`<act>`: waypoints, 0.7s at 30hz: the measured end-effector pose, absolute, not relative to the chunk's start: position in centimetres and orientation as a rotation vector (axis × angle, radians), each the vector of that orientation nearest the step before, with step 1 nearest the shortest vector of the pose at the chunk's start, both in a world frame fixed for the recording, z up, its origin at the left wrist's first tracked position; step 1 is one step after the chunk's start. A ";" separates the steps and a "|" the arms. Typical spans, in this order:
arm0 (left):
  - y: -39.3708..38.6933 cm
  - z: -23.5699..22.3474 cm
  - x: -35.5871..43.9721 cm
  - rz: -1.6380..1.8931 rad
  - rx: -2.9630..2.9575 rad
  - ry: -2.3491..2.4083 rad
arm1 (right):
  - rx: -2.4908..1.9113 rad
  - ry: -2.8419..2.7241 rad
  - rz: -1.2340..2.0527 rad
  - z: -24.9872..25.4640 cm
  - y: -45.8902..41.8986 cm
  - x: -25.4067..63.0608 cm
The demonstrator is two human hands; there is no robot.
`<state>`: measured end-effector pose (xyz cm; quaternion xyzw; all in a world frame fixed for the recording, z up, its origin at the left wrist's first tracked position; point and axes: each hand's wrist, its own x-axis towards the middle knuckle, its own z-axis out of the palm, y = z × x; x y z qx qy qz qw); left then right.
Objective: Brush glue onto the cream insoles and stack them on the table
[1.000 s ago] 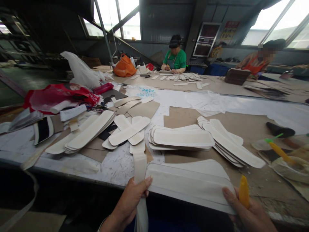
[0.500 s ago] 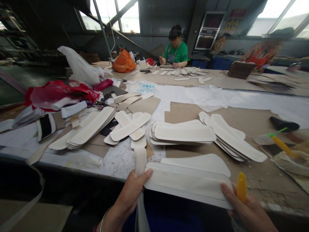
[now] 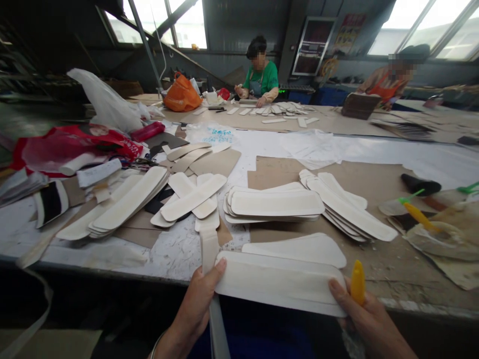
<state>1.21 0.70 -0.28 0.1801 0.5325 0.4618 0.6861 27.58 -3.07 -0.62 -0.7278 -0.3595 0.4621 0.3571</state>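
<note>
A long white panel with rounded corners [image 3: 279, 281] is held level at the table's front edge, one end in each hand. My left hand [image 3: 200, 294] grips its left end, thumb on top. A pale strip [image 3: 210, 249] runs past that hand and hangs down below the edge. My right hand [image 3: 362, 311] pinches the right end and also keeps a yellow handle [image 3: 358, 282] upright between its fingers; the tool's other end is hidden. Just behind lies another white panel [image 3: 299, 249]. Beyond it sit a stack of white panels [image 3: 277, 203] and a fanned stack [image 3: 348, 207].
More white panels [image 3: 127, 202] lie crossed and stacked to the left. A bowl [image 3: 436, 239] with a yellow-handled brush [image 3: 421, 217] stands right. Red plastic bag [image 3: 75, 144] and orange bag [image 3: 182, 93] sit farther back. Two people work across the table, one in a green shirt [image 3: 275, 75].
The whole scene has shifted a little to the left in view as the camera turned. Both hands keep the same hold on the panel.
</note>
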 end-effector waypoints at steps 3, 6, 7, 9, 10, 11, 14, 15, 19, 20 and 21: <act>0.6 -0.3 1.2 0.995 0.362 1.197 | -1.792 -0.817 1.285 -0.7 -3.1 27.3; 0.6 -0.2 1.1 0.961 0.331 1.253 | -1.649 -0.706 1.368 -0.5 -3.0 27.0; 0.7 -0.2 1.1 0.944 0.324 1.285 | -1.612 -0.681 1.389 -0.3 -3.0 27.0; 0.8 -0.2 1.1 0.905 0.322 1.372 | -1.559 -0.656 1.397 0.0 -2.9 27.2; 0.9 -0.1 1.1 0.887 0.320 1.409 | -1.539 -0.661 1.385 0.1 -2.9 27.3; 1.0 -0.1 1.1 0.875 0.315 1.447 | -1.524 -0.676 1.373 0.2 -2.8 27.5; 1.3 -0.1 1.3 0.872 0.305 1.512 | -1.561 -0.748 1.360 0.0 -2.8 27.8; 1.3 -0.1 1.4 0.874 0.307 1.531 | -1.593 -0.782 1.359 -0.2 -2.8 27.9; 1.4 -0.3 1.8 0.884 0.327 1.584 | -1.665 -0.909 1.366 -0.6 -2.8 28.1; 1.4 -0.5 1.8 0.887 0.338 1.590 | -1.656 -0.911 1.371 -0.6 -2.9 28.3; 1.5 -0.9 1.7 0.898 0.360 1.588 | -1.645 -0.892 1.370 -0.4 -3.0 28.6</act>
